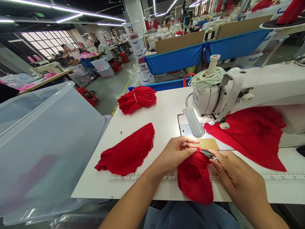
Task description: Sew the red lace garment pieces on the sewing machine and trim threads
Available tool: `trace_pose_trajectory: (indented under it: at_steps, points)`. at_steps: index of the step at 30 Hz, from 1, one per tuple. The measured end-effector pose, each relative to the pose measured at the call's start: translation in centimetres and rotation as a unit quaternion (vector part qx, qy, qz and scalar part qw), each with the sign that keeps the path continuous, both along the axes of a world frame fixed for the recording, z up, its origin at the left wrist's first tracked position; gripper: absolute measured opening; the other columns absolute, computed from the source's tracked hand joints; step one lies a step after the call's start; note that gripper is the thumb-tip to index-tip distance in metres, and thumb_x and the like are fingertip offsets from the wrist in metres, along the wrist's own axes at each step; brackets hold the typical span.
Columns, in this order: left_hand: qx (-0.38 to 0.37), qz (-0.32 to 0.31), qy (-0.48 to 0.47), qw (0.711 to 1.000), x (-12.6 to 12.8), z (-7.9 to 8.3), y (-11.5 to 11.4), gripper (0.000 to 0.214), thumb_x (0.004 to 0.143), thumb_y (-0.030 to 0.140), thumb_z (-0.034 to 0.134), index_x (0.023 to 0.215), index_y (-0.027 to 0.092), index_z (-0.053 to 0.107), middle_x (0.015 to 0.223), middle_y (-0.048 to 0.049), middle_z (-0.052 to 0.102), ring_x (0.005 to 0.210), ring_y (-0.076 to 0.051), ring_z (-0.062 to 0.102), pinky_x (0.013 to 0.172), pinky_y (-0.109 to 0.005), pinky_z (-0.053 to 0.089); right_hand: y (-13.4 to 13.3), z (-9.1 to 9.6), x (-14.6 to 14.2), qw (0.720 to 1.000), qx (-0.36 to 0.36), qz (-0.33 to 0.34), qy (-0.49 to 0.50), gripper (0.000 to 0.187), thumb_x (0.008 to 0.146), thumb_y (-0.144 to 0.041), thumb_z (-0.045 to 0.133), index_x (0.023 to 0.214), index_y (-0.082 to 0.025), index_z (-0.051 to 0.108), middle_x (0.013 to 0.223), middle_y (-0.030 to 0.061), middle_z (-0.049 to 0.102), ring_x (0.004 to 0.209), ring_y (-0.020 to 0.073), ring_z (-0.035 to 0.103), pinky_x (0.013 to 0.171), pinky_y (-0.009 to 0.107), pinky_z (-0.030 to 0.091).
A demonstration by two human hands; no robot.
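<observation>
Pinched between the thumb and fingers of my left hand (175, 152) is the top edge of a red fabric piece (195, 183), which hangs down over the table's front edge. My right hand (238, 173) is closed around small thread snips (206, 153). Their blades point left and touch the fabric beside my left fingertips. Just beyond my hands stands a white sewing machine (262, 86) with its light on. Another red fabric piece (254, 133) lies under the machine arm. To the left, a red lace-edged piece (128, 149) lies flat on the table.
A tied bundle of red fabric (137, 99) sits at the back of the white table (164, 111). A ruler strip (124, 178) runs along the front. Large translucent bins (59, 127) stand at the left. Blue cloth slings (176, 62) hang behind. Other people work farther off.
</observation>
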State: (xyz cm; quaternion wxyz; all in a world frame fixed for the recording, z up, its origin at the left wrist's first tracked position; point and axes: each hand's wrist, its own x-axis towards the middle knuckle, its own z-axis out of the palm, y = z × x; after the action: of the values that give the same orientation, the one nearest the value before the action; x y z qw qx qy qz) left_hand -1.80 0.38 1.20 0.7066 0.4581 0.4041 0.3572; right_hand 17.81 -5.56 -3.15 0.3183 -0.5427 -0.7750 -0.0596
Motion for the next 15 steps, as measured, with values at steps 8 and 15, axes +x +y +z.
trace_pose_trajectory:
  at_steps: [8,15]
  points:
    - [0.01,-0.005,0.012,1.0,0.01,0.04,-0.03,0.027,0.072,0.018,0.075,0.098,0.013,0.072,0.088,-0.0057,0.07,0.082,-0.013,0.063,0.076,-0.023,0.046,0.56,0.43,-0.49,0.998,0.026,-0.01,-0.047,0.032,0.097,-0.034,0.045,0.118,-0.02,0.064,0.084,0.0036,0.069,0.07,0.0147,0.065,0.046,0.023,0.038]
    - [0.004,-0.016,0.016,1.0,-0.05,0.12,-0.05,0.026,0.075,0.013,0.07,0.101,0.012,0.07,0.085,-0.0048,0.068,0.077,-0.012,0.062,0.074,-0.023,0.046,0.89,0.43,-0.76,0.999,-0.005,-0.006,0.033,0.026,0.096,-0.032,0.047,0.115,-0.023,0.062,0.088,0.0024,0.07,0.073,0.0151,0.066,0.052,0.023,0.044]
